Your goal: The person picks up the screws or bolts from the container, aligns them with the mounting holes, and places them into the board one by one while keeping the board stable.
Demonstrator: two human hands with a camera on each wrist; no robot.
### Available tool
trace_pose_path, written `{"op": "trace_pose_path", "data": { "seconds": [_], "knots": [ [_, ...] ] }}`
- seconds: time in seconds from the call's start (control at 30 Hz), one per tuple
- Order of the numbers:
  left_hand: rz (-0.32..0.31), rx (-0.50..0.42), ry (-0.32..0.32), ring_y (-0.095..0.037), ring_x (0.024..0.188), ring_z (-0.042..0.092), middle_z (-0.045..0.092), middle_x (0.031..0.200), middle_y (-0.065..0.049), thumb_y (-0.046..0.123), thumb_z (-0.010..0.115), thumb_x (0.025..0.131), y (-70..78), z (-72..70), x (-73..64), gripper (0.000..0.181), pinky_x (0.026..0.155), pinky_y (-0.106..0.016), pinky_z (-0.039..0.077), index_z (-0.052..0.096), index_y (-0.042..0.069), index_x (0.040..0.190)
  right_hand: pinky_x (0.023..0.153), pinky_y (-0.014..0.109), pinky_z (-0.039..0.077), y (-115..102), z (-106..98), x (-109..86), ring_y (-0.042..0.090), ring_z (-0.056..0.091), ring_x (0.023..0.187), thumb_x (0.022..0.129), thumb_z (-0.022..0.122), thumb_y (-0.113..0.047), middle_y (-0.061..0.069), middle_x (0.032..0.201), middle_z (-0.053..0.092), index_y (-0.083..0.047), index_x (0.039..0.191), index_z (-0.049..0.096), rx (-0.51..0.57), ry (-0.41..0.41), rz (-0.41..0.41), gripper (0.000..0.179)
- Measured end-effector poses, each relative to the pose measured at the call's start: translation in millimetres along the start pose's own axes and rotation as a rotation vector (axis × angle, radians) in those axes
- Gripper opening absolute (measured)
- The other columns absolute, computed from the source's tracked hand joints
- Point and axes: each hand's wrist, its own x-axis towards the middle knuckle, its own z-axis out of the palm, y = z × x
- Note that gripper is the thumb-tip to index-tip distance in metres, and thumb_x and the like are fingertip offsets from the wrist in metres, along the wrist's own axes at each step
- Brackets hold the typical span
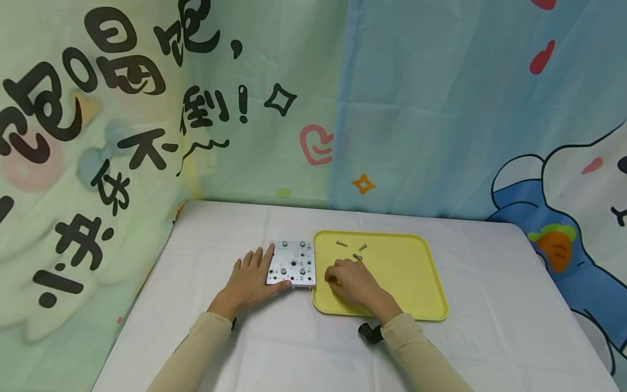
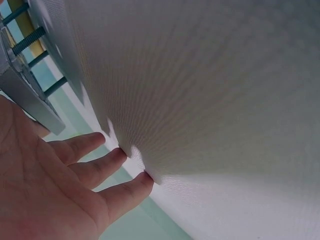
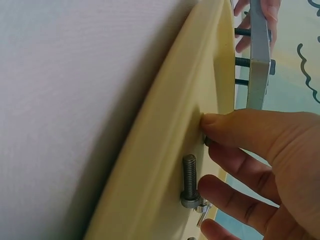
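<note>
A silver metal plate point(image 1: 293, 264) with several holes and bolts stands on the white table, left of the yellow tray point(image 1: 426, 288). Threaded shanks point(image 2: 28, 41) stick out below it in the left wrist view. My left hand point(image 1: 253, 279) is spread at its left side, thumb at the near edge and index finger at the far left corner; other fingertips touch the cloth. Over the tray's left part, my right hand point(image 1: 355, 283) pinches a small dark bolt point(image 3: 207, 141), mostly hidden by thumb and index finger. A socket-head bolt point(image 3: 189, 182) lies beside those fingers.
Near the right hand, loose bolts point(image 1: 341, 243) lie on the tray. The tray's raised rim runs right beside the plate. A printed cloth backdrop point(image 1: 416, 109) closes off the table's point(image 1: 490, 305) far side and left side.
</note>
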Motion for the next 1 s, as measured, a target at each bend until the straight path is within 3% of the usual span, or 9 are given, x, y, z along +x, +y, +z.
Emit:
{"op": "trace_pose_path", "data": {
  "seconds": [0.2,0.37,0.6,0.83,1.0],
  "knots": [
    [0.005,0.006,0.004,-0.044,0.142,0.03,0.032,0.156,-0.025,0.08,0.046,0.087,0.7,0.1,-0.7,0.106,0.111,-0.061,0.026,0.014,0.012,0.162,0.074,0.043,0.046,0.7,-0.4,-0.2,0.021,0.057,0.086,0.086,0.072,-0.002,-0.003,0.089,0.06,-0.017,0.095,0.075,0.011,-0.017,0.005,0.018],
    [0.005,0.008,0.006,-0.044,0.141,0.031,0.033,0.155,-0.025,0.08,0.046,0.087,0.3,-0.4,-0.4,0.106,0.111,-0.061,0.026,0.014,0.012,0.162,0.069,0.038,0.044,2.6,-1.0,-1.1,0.019,0.052,0.08,0.084,0.072,0.003,-0.002,0.086,0.056,-0.017,0.092,0.076,0.022,0.014,-0.023,0.023],
    [0.011,-0.001,0.012,-0.045,0.141,0.031,0.033,0.155,-0.026,0.081,0.045,0.087,-0.8,0.8,-0.3,0.107,0.11,-0.061,0.026,0.014,0.012,0.162,0.067,0.037,0.044,3.8,-2.4,-1.4,0.019,0.051,0.077,0.085,0.078,-0.005,-0.002,0.084,0.056,-0.017,0.088,0.076,-0.014,0.045,-0.056,0.013],
    [0.008,-0.004,0.012,-0.045,0.141,0.03,0.033,0.155,-0.026,0.08,0.046,0.087,-0.6,0.5,-0.8,0.107,0.111,-0.061,0.026,0.013,0.012,0.162,0.072,0.041,0.046,4.3,-1.8,0.1,0.022,0.052,0.079,0.086,0.073,-0.009,0.0,0.086,0.057,-0.015,0.087,0.073,-0.063,0.03,-0.034,0.006],
    [0.005,0.002,0.003,-0.045,0.142,0.03,0.033,0.155,-0.026,0.081,0.045,0.087,0.1,-0.9,-0.6,0.107,0.111,-0.061,0.025,0.013,0.012,0.162,0.078,0.043,0.047,4.4,-2.5,0.1,0.023,0.053,0.081,0.084,0.075,-0.014,0.0,0.087,0.057,-0.015,0.084,0.071,-0.052,0.066,-0.027,0.005]
  ]
}}
